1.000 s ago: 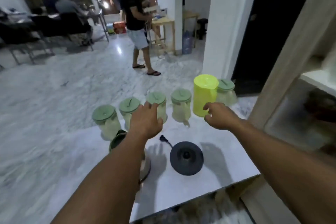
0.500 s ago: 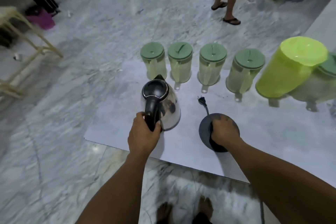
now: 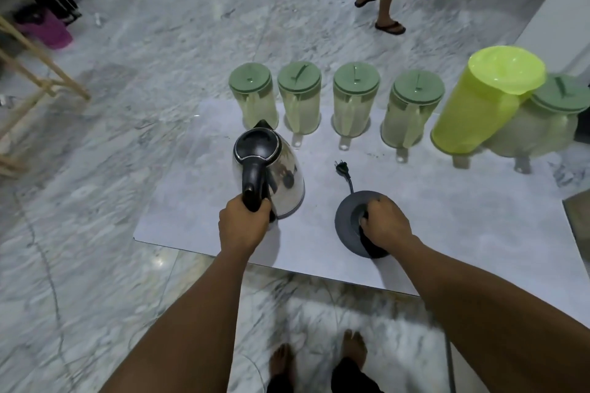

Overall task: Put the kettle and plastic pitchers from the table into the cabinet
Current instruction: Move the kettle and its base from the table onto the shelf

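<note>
Head view showed the left hand (image 3: 244, 226) wrapped round the steel kettle (image 3: 271, 169) handle left of its base (image 3: 351, 226), which the right hand (image 3: 388, 226) apparently gripped; lifting both level would serve best.

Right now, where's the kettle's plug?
Head view, centre: the plug lies on the table, just beyond the kettle base under the right hand, right of the kettle in the left hand.

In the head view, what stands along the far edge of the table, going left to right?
Four clear pitchers with dull green lids: first → second → third → fourth → bright yellow-green pitcher → one more green-lidded pitcher, partly behind the yellow-green one.
</note>
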Available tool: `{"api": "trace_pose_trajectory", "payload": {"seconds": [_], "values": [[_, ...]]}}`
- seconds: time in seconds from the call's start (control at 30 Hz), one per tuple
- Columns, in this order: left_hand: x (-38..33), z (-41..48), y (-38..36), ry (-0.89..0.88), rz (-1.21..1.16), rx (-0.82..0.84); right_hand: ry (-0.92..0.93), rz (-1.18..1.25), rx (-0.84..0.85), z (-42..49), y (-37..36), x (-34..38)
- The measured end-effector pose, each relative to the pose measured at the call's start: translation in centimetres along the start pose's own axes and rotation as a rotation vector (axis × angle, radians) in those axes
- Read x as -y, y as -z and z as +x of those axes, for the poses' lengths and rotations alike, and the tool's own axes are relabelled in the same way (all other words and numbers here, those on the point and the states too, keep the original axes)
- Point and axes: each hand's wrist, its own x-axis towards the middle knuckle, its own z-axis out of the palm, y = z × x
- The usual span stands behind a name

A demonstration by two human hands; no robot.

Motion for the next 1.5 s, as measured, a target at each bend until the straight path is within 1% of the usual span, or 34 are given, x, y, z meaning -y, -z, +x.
{"api": "trace_pose_trajectory", "payload": {"seconds": [0.13,0.23,0.33,0.4,0.43,0.47,0.5,0.53,0.57,0.6,0.63,0.67,0.7,0.73,0.8,0.87,0.97,1.17,1.3,1.4,1.5], "values": [[0.2,-0.9,-0.1,-0.023,0.016,0.029,-0.003,0.023,-0.020,-1.9,-1.3,0.1],[0.8,-1.7,0.2,-0.069,0.034,0.048,-0.043,0.044,-0.025,-3.8,-2.6,0.1],[1.7,-2.6,0.8,-0.129,0.046,0.066,-0.078,0.076,-0.087,-5.7,-3.4,0.6],[2.4,-3.1,1.3,-0.171,0.071,0.079,-0.164,0.076,-0.164,-7.4,-3.8,1.4],[2.8,-3.3,1.6,-0.189,0.077,0.083,-0.251,0.086,-0.230,-8.4,-4.0,2.0],[3.2,-3.5,1.8,-0.203,0.078,0.086,-0.377,0.136,-0.309,-9.4,-4.3,2.6],[3.6,-3.6,2.0,-0.216,0.076,0.087,-0.544,0.244,-0.378,-10.3,-4.5,3.3],[3.9,-3.8,2.1,-0.225,0.073,0.091,-0.742,0.426,-0.416,-10.9,-4.9,3.7],[4.2,-4.0,2.2,-0.235,0.069,0.096,-0.949,0.682,-0.421,-11.1,-5.6,4.0],[4.5,-4.1,2.3,-0.248,0.066,0.106,-1.120,0.965,-0.389,-11.2,-6.5,4.1],[4.7,-4.2,2.4,-0.264,0.066,0.115,-1.215,1.224,-0.354,-11.2,-7.4,4.4],[5.0,-4.3,2.5,-0.279,0.067,0.121,-1.239,1.434,-0.354,-11.2,-8.3,4.6],[5.3,-4.5,2.6,-0.296,0.064,0.127,-1.225,1.582,-0.378,-10.8,-9.3,4.5],[5.5,-4.6,2.7,-0.307,0.058,0.127,-1.202,1.665,-0.411,-10.5,-10.0,4.5],[5.7,-4.7,2.8,-0.319,0.053,0.120,-1.203,1.742,-0.428,-9.5,-11.6,3.8],[5.9,-4.8,2.8,-0.326,0.060,0.122,-1.165,1.812,-0.397,-9.0,-12.8,3.2],[6.1,-5.1,3.0,-0.334,0.066,0.134,-1.106,1.838,-0.349,-8.9,-14.2,2.1],[7.1,-6.0,3.6,-0.342,0.059,0.183,-1.030,1.920,-0.337,-13.1,-12.5,3.3],[6.2,-7.5,4.0,-0.422,-0.007,0.198,-0.977,1.882,-0.407,-17.6,-9.5,3.1],[5.0,-9.4,4.1,-0.507,-0.023,0.239,-0.962,1.757,-0.449,-21.0,-6.7,1.9],[3.9,-12.3,3.6,-0.547,-0.064,0.292,-0.980,1.651,-0.501,-25.3,-4.5,-0.5]]}}
